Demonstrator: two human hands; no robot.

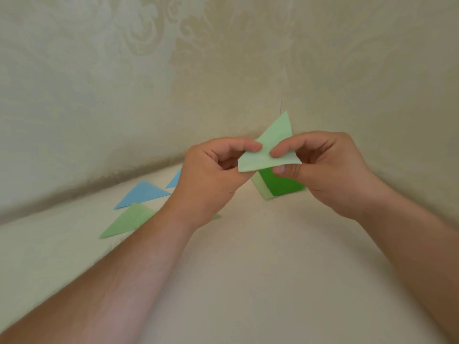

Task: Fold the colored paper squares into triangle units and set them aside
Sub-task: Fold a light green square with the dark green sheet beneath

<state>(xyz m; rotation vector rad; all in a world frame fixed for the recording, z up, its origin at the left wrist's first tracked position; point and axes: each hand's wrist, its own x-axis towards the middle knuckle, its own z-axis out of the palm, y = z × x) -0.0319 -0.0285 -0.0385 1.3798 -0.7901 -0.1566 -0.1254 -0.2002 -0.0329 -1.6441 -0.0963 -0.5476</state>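
Note:
Both hands hold a light green paper [269,147] in the air above the surface; it is folded into a pointed shape with its tip upward. My left hand [216,175] pinches its left edge between thumb and fingers. My right hand [323,170] pinches its right side the same way. Below and behind them stands a stack of paper squares [280,186], dark green on top with lighter sheets under it. To the left lie folded triangles: a blue triangle [144,193], a second blue triangle [175,180] partly behind my left hand, and a light green triangle [126,220].
The work surface [248,281] is a cream cloth. Patterned cream walls [149,83] rise close behind and to both sides, meeting in a corner just past the paper stack. A small green tip [217,216] peeks out under my left wrist.

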